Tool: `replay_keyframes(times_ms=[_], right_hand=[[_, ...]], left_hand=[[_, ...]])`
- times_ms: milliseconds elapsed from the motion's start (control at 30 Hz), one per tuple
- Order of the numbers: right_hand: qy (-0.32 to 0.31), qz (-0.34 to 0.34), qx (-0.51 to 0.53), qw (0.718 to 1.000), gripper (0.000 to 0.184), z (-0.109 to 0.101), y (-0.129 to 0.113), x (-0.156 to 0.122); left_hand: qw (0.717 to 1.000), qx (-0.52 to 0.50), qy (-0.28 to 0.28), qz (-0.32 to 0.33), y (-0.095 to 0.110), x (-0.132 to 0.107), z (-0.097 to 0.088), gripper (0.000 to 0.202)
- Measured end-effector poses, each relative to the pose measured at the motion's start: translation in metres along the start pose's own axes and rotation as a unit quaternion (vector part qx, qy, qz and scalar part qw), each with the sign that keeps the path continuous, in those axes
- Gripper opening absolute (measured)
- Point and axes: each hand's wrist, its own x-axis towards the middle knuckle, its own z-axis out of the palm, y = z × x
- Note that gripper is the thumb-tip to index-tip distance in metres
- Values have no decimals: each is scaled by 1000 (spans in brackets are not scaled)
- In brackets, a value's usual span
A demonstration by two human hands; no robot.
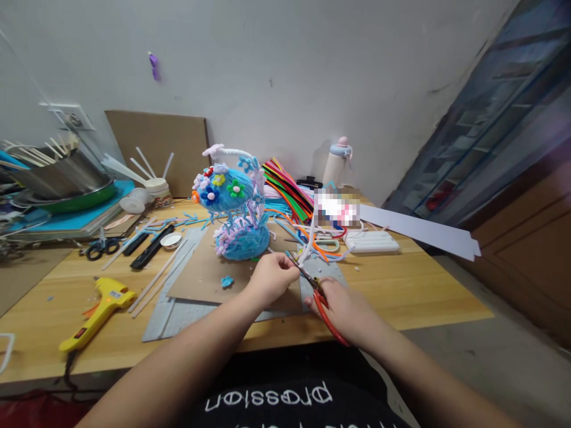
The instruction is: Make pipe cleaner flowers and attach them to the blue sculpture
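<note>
My right hand [341,306] is wrapped round a pair of red-handled pliers [330,324], whose narrow dark jaws point up and left. Close to the jaws, my left hand [276,276] has thumb and fingers pinched together; whatever is between them is too small to make out. Just beyond both hands stands a blue fuzzy pipe-cleaner craft [243,241], with a rounded top covered in colourful flowers and a white curved stem. A small blue flower [227,282] lies on the cardboard sheet [196,282] left of my left hand.
A yellow glue gun [100,309] and black-handled scissors [102,246] lie at the left. Behind the craft is a bundle of coloured pipe cleaners [289,190]. A bottle [336,163] and white box [372,242] stand to the right. A metal pot [66,172] holds sticks.
</note>
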Motion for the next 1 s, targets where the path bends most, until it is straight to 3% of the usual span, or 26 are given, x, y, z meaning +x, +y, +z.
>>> replay_keyframes(times_ms=[400, 633, 1000], right_hand=[[6, -9, 39, 999, 38, -2, 3, 0], [8, -14, 42, 999, 34, 0, 3, 1], [2, -12, 88, 996, 40, 6, 5, 6]], left_hand=[[998, 2, 24, 51, -5, 0, 3, 5], [998, 19, 6, 58, -4, 0, 1, 6], [1000, 11, 11, 5, -3, 9, 6, 6]])
